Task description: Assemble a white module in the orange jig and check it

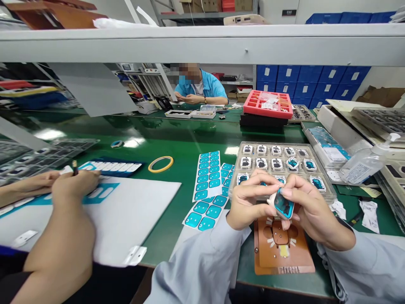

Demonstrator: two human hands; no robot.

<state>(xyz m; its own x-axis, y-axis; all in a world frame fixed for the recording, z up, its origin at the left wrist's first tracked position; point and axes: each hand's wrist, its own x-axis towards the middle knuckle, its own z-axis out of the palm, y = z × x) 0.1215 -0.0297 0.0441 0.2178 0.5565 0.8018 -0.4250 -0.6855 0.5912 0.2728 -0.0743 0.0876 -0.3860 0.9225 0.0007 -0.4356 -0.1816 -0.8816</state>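
Observation:
Between both hands is a small rounded-square device (284, 205), white at the side with a dark face edged in blue film. My left hand (253, 196) grips its left side, fingers closed round it. My right hand (311, 207) pinches it from the right, thumb on the upper part of the face. Just behind them a clear plastic tray (236, 169) holds several similar devices, some with blue faces. Under the hands lies a brown mat (284, 249) with a cartoon animal on it. Sheets of blue rounded-square stickers (209, 175) lie left of the tray.
At left, a neighbour's hands (68, 181) work over a white board (142, 202). A yellow tape roll (160, 164) lies mid-table. A pump bottle (363, 162) stands right of the tray. Farther back are a red compartment tray (268, 103) and a seated person (202, 86). A white shelf beam (202, 44) crosses above.

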